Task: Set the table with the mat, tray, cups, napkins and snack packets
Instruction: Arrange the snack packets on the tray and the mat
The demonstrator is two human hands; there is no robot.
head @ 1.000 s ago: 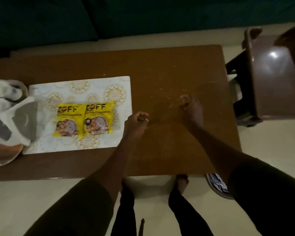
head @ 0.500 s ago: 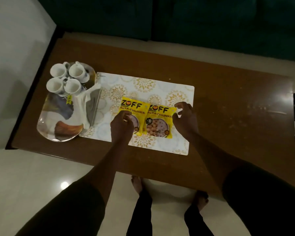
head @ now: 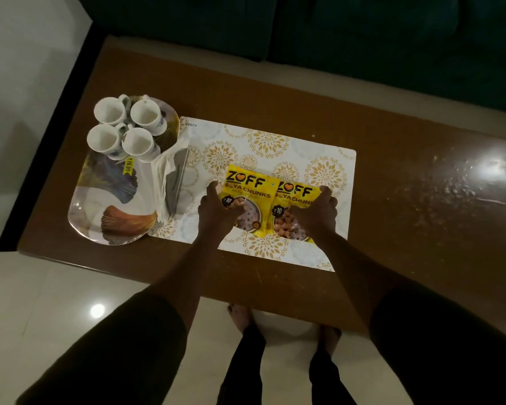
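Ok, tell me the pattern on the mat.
The mat is white with gold floral medallions; head view.

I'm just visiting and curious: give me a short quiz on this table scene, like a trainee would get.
1. How many cups stand on the tray?
2. True or false: both packets lie on the tray.
3. The left hand grips: A a cup, B a packet, C nothing?

Key: 1. Four. 2. False, they lie on the mat. 3. B.
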